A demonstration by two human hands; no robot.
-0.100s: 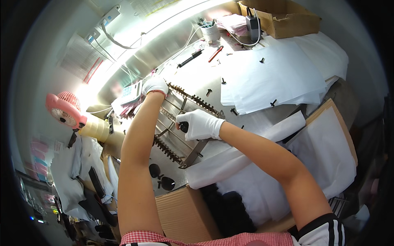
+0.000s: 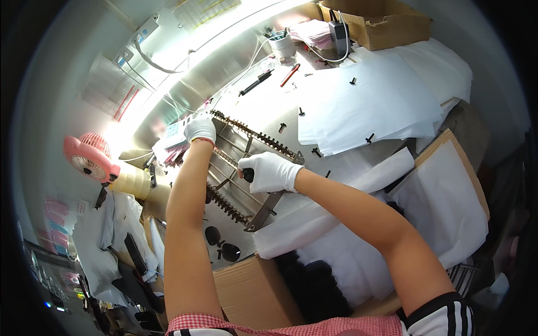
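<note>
From my end, the black piece (image 2: 248, 175) sits pinched at the fingertips of my right hand (image 2: 270, 172), above the near half of the rack (image 2: 265, 212). I judge it light and stiff, and its gloss suggests it could slip in a cloth glove or scratch; I'd take it by the edges. The rack lies on the tabletop (image 2: 273, 115) and looks like metal, so I expect it to be rigid and fairly heavy. Its end plate or cross rods seem better holds than the toothed rails (image 2: 259, 136).

My right hand has thumb and fingers closed together on the piece, the other fingers curled in. My left hand (image 2: 200, 127) is at the rack's far end, near the calculator (image 2: 174, 133); its fingertips are hidden, so I can't tell whether it grips anything. Two dark lenses (image 2: 230, 252) lie just beside the rack.
</note>
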